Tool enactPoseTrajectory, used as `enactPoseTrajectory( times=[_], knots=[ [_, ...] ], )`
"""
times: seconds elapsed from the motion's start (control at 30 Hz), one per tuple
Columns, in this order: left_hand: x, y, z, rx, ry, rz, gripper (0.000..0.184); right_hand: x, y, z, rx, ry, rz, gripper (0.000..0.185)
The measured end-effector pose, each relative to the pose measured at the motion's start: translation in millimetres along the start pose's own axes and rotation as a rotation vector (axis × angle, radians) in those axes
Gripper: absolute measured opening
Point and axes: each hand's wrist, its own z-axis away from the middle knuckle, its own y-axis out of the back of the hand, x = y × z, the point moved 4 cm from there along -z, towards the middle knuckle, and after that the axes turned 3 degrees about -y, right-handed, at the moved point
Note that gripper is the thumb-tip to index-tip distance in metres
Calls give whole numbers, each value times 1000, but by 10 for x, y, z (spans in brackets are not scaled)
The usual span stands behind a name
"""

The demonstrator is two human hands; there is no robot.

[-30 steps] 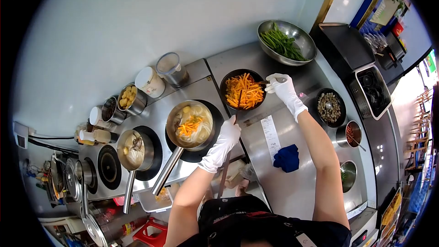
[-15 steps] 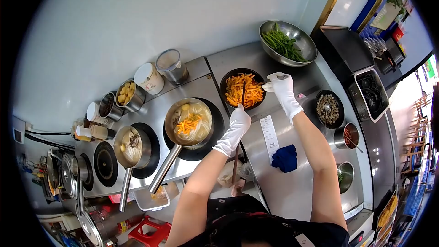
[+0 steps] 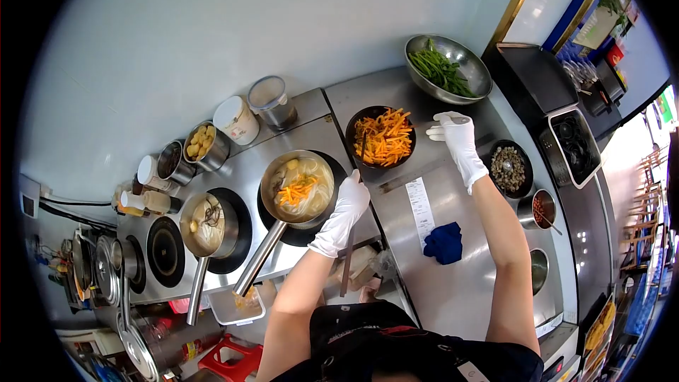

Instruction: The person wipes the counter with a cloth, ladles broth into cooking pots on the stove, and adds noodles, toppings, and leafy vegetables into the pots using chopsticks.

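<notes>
My left hand [image 3: 349, 198], in a white glove, is closed around long dark chopsticks [image 3: 347, 269]. Their upper end reaches to a black bowl [image 3: 351, 150] of orange carrot strips [image 3: 385, 138]. To the left of this hand stands a pot [image 3: 267, 201] of white noodles in broth, topped with carrot strips and a yellow ball. My right hand [image 3: 454, 133], also gloved, hovers to the right of the carrot bowl with its fingers stretched out, apart from the bowl. Nothing shows in it.
A second noodle pot [image 3: 228, 230] sits on the left burner. Tubs and canisters [image 3: 237, 120] line the wall. A steel bowl of green vegetables [image 3: 475, 97] stands at the back. On the right are a bowl of clams [image 3: 508, 168], a receipt [image 3: 419, 205] and a blue cloth [image 3: 443, 243].
My left hand has moved left and down with the chopsticks, away from the carrot strips. My right hand has shifted right, away from the bowl's rim.
</notes>
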Motion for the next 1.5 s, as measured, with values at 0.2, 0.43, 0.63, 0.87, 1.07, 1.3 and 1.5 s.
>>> enactPoseTrajectory(
  times=[0.2, 0.43, 0.63, 0.87, 1.07, 1.3, 1.5],
  knots=[
    [136, -31, 130, -168, 537, 813, 39, -344, 20, 225, -11, -75, 104, 25],
    [226, 0, 256, -83, 373, 737, 28, -688, -196, 438, -101, 60, 175, 29],
    [94, -142, 328, -74, 357, 1018, 36, -896, -995, 849, -320, 86, 132, 23],
    [-248, -605, 8, -70, 222, 1083, 32, -618, -2639, 1621, -786, 145, 69, 28],
    [-320, -630, 205, -374, 134, 1572, 30, 348, -3864, 2521, -1238, 811, 383, 22],
    [-11, -316, 323, 10, 301, 1195, 34, 721, -4211, 2706, -1380, 1224, 975, 28],
    [-82, -319, 306, -671, 249, 2147, 19, 125, -3410, 2025, -959, 290, -58, 22]
  ],
)
